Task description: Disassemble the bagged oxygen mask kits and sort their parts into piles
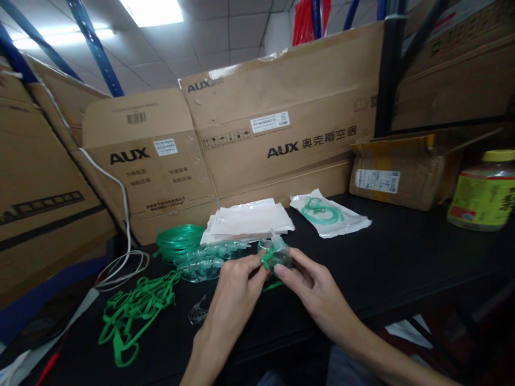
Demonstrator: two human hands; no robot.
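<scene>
A clear oxygen mask [285, 256] with a pale green connector is held up over the black table. My right hand [311, 276] is closed round the mask's right side, thumb in front. My left hand [239, 281] pinches at the green elastic strap [267, 259] on the mask's left side; its fingertips are partly hidden. A bit of green strap hangs below the mask. Left of my hands lie several more clear masks [201, 266], a coil of green tubing [179, 241], a tangled pile of green straps [139, 305] and some thin metal strips [198, 312].
Behind the mask lie a stack of white packets [248, 219] and a bagged green tubing set [324, 214]. Large AUX cartons [281, 118] wall the back. At right stand an open cardboard box [396, 177] and a yellow-labelled jar [483, 195]. A white cable [127, 214] runs at left.
</scene>
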